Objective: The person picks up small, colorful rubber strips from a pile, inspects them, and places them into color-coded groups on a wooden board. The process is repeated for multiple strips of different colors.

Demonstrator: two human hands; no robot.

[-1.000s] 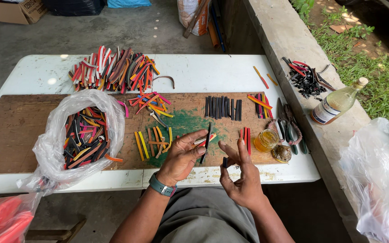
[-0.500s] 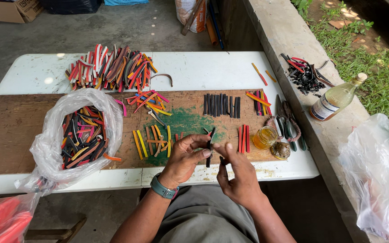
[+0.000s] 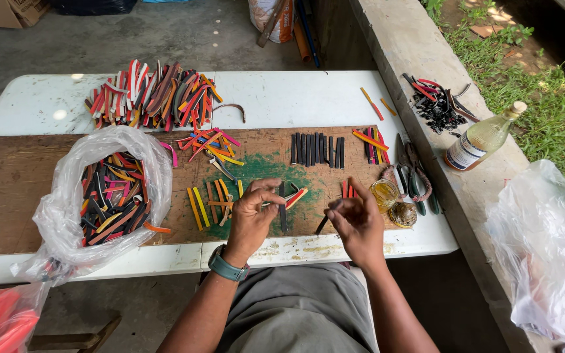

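My left hand (image 3: 255, 214) is closed on a small bundle of strips (image 3: 293, 197): a black one standing upright and a red and yellow one poking right. Just to the right, my right hand (image 3: 356, 225) has its fingertips pinched together, and a thin black strip (image 3: 322, 225) sticks out below them. Both hands hover over the green-stained middle of a wooden board (image 3: 14, 189). Yellow and orange strips (image 3: 201, 208) lie left of my left hand. A row of black strips (image 3: 315, 149) lies beyond the hands.
The board rests on a white table (image 3: 295, 98). A clear bag of mixed strips (image 3: 112, 196) stands at left, with a colourful strip pile (image 3: 152, 98) behind it. A small jar (image 3: 384, 194), pliers (image 3: 416, 178), a bottle (image 3: 485, 138) and a concrete ledge (image 3: 413, 46) are on the right.
My hands were joined on one black strip; now they have drawn apart. The left hand keeps the bundle, and the right hand has moved right and down.
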